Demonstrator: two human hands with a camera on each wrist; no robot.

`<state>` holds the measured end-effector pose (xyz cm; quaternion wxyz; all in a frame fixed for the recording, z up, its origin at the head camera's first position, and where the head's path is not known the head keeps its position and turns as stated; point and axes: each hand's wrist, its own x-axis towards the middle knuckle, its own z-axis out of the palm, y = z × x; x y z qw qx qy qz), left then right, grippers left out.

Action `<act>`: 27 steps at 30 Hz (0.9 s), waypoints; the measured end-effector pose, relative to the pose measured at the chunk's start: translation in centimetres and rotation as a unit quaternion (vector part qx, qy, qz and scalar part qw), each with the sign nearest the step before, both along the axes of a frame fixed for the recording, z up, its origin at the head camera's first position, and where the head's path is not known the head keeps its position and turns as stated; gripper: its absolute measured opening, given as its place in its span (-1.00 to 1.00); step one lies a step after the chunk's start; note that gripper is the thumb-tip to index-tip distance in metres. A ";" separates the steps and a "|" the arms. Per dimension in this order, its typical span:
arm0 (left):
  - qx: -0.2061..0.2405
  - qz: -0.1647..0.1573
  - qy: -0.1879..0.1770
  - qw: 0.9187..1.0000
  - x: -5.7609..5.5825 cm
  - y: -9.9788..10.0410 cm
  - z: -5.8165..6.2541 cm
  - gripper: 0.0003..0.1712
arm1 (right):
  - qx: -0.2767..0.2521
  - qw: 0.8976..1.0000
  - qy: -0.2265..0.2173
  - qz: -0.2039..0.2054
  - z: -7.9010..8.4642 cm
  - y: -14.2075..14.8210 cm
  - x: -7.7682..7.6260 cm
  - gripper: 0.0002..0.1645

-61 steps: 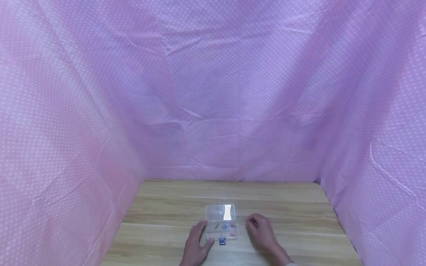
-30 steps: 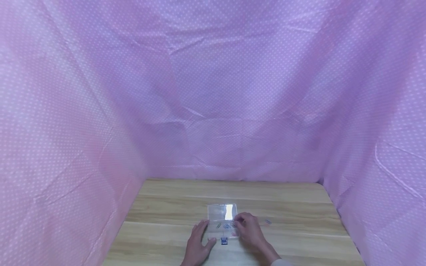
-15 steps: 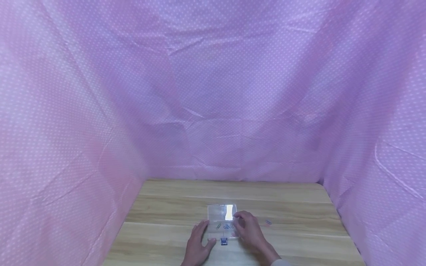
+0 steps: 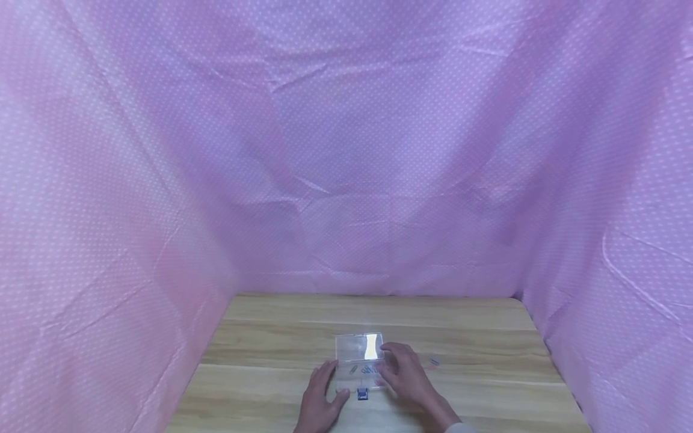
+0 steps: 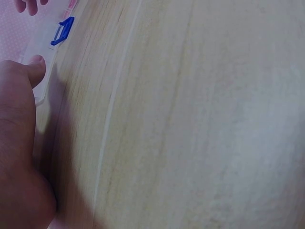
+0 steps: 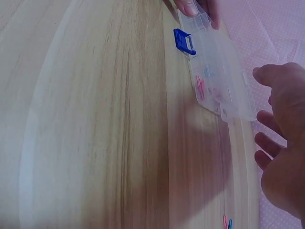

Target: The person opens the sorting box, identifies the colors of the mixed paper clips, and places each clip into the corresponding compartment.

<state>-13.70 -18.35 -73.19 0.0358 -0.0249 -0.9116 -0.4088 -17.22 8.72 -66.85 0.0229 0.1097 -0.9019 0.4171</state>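
A clear plastic compartment box [image 4: 346,383] lies on the table with its lid [image 4: 351,347] folded back and its blue latch [image 4: 362,394] facing me. My left hand [image 4: 318,404] grips its left end, thumb at the front edge and fingers at the far side. Over the right end hovers my right hand [image 4: 408,376]; the right wrist view shows its thumb and fingers spread apart with nothing between them. A green paper clip [image 4: 354,370] and blue paper clips [image 4: 366,370] lie in the back row. Pink paper clips [image 6: 200,88] are in a front compartment. My right fingers partly cover the right compartments.
To the right of my right hand, a blue paper clip [image 4: 435,362] and a pink paper clip [image 6: 225,221] lie loose on the wooden table [image 4: 271,346]. Pink dotted cloth [image 4: 346,240] walls in the table at the back and sides.
My right hand has moved left from the table onto the box's right end, and its fingertips have since parted. The left hand has kept its place at the box.
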 end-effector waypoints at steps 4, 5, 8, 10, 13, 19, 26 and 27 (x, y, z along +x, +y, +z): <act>-0.002 -0.002 -0.013 1.000 0.0 0.0 0.0 -0.10 | 0.009 1.000 0.009 0.005 0.1 0.4 0.1 -0.36; -0.002 -0.004 -0.014 1.000 0.1 0.0 0.0 -0.10 | 0.013 1.000 0.011 0.004 0.2 0.5 0.2 -0.36; -0.003 -0.004 -0.013 1.000 0.2 0.0 0.1 -0.10 | 0.019 1.000 0.017 -0.003 0.4 0.9 0.5 -0.34; -0.003 -0.005 -0.010 1.000 0.3 0.0 0.1 -0.10 | 0.023 0.999 0.021 -0.011 0.4 1.3 0.6 -0.35; -0.004 -0.004 -0.007 1.000 0.3 0.0 0.2 -0.11 | 0.032 0.999 0.023 -0.021 0.5 1.9 0.7 -0.35; -0.006 -0.004 -0.011 1.000 0.3 0.0 0.2 -0.10 | 0.040 0.998 0.036 -0.029 0.1 3.5 0.7 -0.35; 0.000 0.001 -0.035 0.999 0.3 0.2 0.2 -0.10 | 0.044 0.997 0.049 -0.045 0.0 5.4 1.4 -0.35; 0.001 0.001 -0.037 0.999 0.3 0.2 0.3 -0.10 | 0.046 0.997 0.051 -0.047 0.0 5.7 1.5 -0.35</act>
